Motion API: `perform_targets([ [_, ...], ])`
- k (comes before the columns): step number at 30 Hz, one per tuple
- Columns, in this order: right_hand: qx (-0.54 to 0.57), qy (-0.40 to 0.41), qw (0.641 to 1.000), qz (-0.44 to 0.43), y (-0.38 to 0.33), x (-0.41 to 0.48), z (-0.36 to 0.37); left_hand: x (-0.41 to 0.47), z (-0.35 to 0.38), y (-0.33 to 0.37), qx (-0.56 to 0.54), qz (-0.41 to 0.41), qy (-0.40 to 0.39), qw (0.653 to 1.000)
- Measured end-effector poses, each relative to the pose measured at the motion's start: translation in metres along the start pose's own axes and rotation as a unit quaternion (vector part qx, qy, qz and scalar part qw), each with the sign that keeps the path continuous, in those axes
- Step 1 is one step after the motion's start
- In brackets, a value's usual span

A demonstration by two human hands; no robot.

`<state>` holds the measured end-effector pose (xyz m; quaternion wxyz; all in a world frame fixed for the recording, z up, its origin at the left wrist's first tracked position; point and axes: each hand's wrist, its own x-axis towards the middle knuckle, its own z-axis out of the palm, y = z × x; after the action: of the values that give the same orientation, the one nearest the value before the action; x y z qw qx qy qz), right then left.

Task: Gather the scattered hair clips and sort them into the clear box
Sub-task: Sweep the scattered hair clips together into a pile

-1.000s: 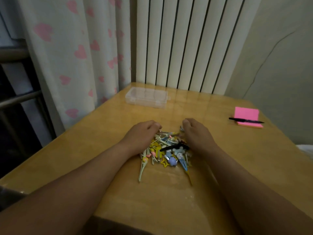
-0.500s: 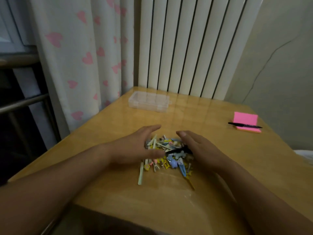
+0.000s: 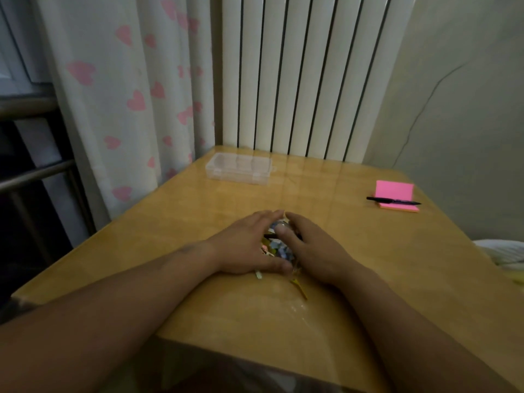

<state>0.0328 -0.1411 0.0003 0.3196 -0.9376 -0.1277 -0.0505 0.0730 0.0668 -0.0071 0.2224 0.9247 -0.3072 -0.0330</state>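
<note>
Left hand: the left hand [image 3: 243, 245] stands on its edge on the table, fingers bent round the left side of the clips, thumb lying along the near side.
Right hand: the right hand [image 3: 314, 248] mirrors it, fingers curved round the right side, thumb laid on top of the heap.
Hands together: the fingertips meet at the far side, so both hands clasp the pile between them.
Clips: the clips [image 3: 276, 246] sit in one coloured heap between the palms; a yellow one and a pale one stick out toward the near edge.
Table: the table [image 3: 198, 222] is light wood with a glossy top.
Box: the clear box [image 3: 239, 168] lies lid down at the far left corner, well apart from the heap.
Notes: a pink pad [image 3: 395, 191] lies far right with a black pen [image 3: 392, 200] across it.
Room: a white radiator [image 3: 297, 75] stands behind the table, a curtain [image 3: 119, 89] with pink hearts hangs to the left, and a cracked wall [image 3: 467, 109] is on the right.
</note>
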Motion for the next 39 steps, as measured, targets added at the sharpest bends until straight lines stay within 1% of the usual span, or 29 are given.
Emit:
perform_targets([
  [1, 0.048, -0.026, 0.999, 0.006, 0.004, -0.004, -0.008, -0.001, -0.002, 0.001, -0.011, 0.0, 0.001, 1.0],
  [2, 0.068, -0.067, 0.995, 0.011, 0.01, -0.01, -0.018, -0.004, -0.005, 0.001, -0.022, 0.0, 0.001, 1.0],
  [3, 0.052, -0.114, 0.992, 0.015, 0.017, -0.016, -0.027, -0.01, -0.01, -0.003, -0.029, 0.0, -0.002, 1.0],
  [5, -0.024, -0.192, 0.981, 0.014, 0.028, -0.026, -0.041, -0.026, -0.022, -0.015, -0.009, 0.0, -0.034, 0.999],
  [6, -0.051, -0.21, 0.976, 0.01, 0.03, -0.028, -0.045, -0.032, -0.026, -0.021, 0.013, -0.003, -0.063, 0.998],
  [8, -0.078, -0.219, 0.973, -0.002, 0.029, -0.025, -0.046, -0.039, -0.028, -0.027, 0.04, -0.015, -0.11, 0.993],
  [10, -0.081, -0.205, 0.975, -0.011, 0.027, -0.022, -0.041, -0.036, -0.025, -0.025, 0.035, -0.014, -0.107, 0.994],
  [13, -0.064, -0.146, 0.987, -0.01, 0.031, -0.021, -0.033, -0.016, -0.02, -0.019, 0.024, 0.005, -0.085, 0.996],
  [15, -0.063, -0.114, 0.991, -0.006, 0.03, -0.019, -0.031, -0.001, -0.019, -0.017, 0.007, 0.007, -0.088, 0.996],
  [17, -0.072, -0.102, 0.992, 0.002, 0.028, -0.016, -0.031, 0.013, -0.017, -0.013, 0.002, 0.012, -0.09, 0.996],
  [22, -0.068, -0.129, 0.989, 0.032, 0.036, -0.007, -0.044, 0.033, -0.01, 0.004, -0.022, 0.027, -0.086, 0.996],
  [26, -0.017, -0.15, 0.987, 0.049, 0.05, -0.012, -0.052, 0.038, -0.003, 0.012, -0.052, 0.054, -0.085, 0.994],
  [31, 0.05, -0.129, 0.989, 0.05, 0.043, -0.014, -0.045, 0.035, 0.006, 0.009, -0.091, 0.082, -0.06, 0.991],
  [33, 0.07, -0.096, 0.992, 0.049, 0.032, -0.01, -0.034, 0.032, 0.008, 0.014, -0.12, 0.072, -0.057, 0.989],
  [36, 0.092, -0.013, 0.994, 0.05, 0.026, -0.004, -0.017, 0.028, 0.014, 0.026, -0.131, 0.052, 0.002, 0.99],
  [39, 0.093, 0.034, 0.994, 0.049, 0.03, -0.001, -0.009, 0.031, 0.024, 0.044, -0.171, 0.044, 0.037, 0.984],
])
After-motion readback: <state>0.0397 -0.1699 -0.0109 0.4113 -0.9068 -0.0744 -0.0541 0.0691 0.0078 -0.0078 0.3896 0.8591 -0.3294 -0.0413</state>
